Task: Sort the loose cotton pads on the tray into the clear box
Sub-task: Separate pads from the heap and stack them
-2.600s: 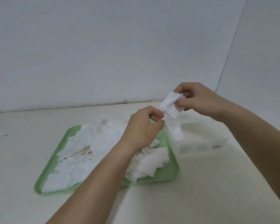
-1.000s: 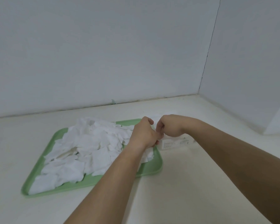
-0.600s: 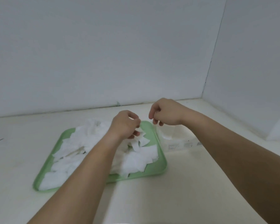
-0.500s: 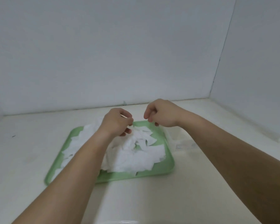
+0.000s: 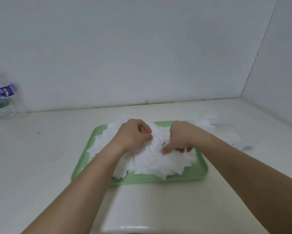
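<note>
Most of the job was still ahead! The cotton pads (image 5: 158,162) lay heaped on the green tray (image 5: 158,180), covering nearly all of it except the near rim and the corners. Only a few white pieces showed inside the clear box (image 5: 233,137), which stood just off the tray's right side near its far corner, too blurred to count what it held.

Both hands were down in the middle of the tray. The left hand (image 5: 135,134) had its fingers curled, thumb and forefinger pinched on the top of the heap. The right hand (image 5: 180,137) dug in beside it with curled fingers, one fingertip pressed into the pile; whether it had actually closed on a pad could not be told.

The pads looked thin, soft and square-cut, and overlapped at every angle, corners jutting out. Layers that tangled would likely lift in clumps rather than singly. A water bottle (image 5: 3,98) stood well off to the tray's far left.
</note>
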Tool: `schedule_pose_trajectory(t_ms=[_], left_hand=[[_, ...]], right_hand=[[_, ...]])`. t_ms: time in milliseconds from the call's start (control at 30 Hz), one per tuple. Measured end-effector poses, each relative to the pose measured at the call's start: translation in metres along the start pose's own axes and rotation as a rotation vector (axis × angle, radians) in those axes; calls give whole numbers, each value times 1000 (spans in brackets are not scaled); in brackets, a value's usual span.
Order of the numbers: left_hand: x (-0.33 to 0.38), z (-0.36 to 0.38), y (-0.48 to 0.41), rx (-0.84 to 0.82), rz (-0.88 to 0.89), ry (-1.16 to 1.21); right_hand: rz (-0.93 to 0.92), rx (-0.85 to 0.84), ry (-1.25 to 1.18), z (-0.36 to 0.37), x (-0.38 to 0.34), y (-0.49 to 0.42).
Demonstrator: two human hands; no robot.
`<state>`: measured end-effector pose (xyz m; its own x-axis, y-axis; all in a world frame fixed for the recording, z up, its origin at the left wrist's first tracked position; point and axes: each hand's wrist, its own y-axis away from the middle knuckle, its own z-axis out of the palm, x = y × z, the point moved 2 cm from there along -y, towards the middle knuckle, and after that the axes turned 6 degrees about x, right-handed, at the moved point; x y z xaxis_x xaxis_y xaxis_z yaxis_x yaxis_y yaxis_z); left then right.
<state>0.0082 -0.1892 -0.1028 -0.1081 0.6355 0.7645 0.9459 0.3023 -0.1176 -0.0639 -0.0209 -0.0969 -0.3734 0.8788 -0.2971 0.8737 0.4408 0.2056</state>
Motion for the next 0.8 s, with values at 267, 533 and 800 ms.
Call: schedule_pose_trajectory(t_ms=[267,533,800], left_hand=[[17,-3,-13,120,91,111],[29,1,-15,-31,150,452],[5,-5,-16,186,-52,662]], right_hand=[[-42,228,-244,-26,18,4],[-208,119,-797,-42,8,-1],[-321,88,-869,-28,-17,-19]])
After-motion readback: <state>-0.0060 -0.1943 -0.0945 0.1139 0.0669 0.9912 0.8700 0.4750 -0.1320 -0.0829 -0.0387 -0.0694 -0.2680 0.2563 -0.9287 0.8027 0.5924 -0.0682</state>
